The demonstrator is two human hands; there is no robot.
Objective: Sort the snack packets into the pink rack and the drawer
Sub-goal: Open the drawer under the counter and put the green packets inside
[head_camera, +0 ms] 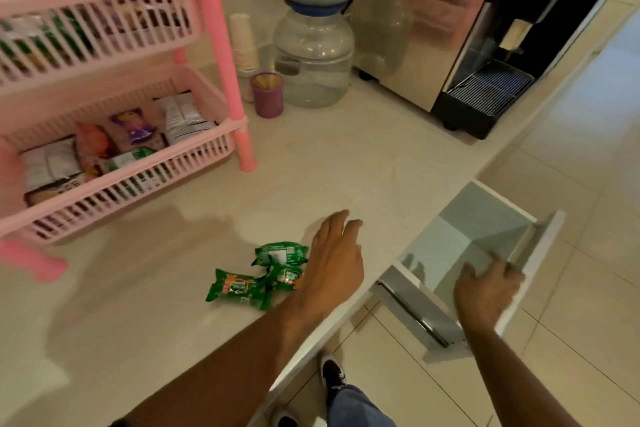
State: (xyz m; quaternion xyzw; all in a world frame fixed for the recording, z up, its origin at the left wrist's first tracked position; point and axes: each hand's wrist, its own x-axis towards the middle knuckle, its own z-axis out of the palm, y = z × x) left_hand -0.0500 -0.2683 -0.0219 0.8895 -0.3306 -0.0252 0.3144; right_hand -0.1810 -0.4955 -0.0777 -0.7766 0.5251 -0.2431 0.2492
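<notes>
At the back of the pale surface (329, 163) stands a clear water jug (313, 62) with a blue collar, a floral-covered bottle inverted on top. Just left of it are a stack of paper cups (244, 43) and a purple holder (266, 94) of wooden sticks. A steel drinks machine (450, 45) stands to the right, above the tiled floor (571, 340).

**Pantry corner, seen from my headset**

I look down on a pale counter (311, 166) carrying a coffee machine (485, 45), a water jug (313, 59), stacked paper cups (244, 45) and a pink rack (104, 114) of snack packets: an office pantry or home kitchenette, tiled floor (571, 149) below.
</notes>
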